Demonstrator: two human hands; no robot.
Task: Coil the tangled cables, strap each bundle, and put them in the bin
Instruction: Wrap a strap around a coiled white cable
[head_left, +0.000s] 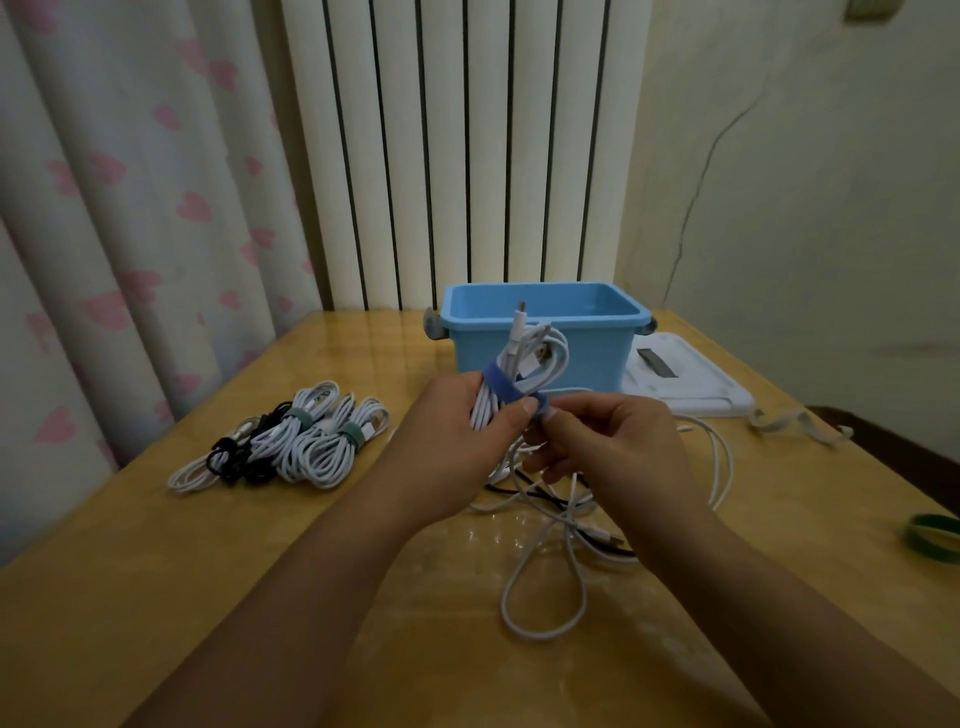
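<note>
Left hand (457, 431) grips white cable coil (519, 374); right hand (618, 441) pinches blue strap (511, 392) around it, before bin (545, 332).

A glossy wooden counter (130, 545) stands against a white ribbed radiator (467, 156), with a pale curtain (130, 208) printed with pink hearts hanging to the left and a cracked cream wall (805, 208) to the right. A flat white lid (691, 384) with a dark slot lies on the counter near its far right corner, and a green band (935, 535) lies at the right edge.
</note>
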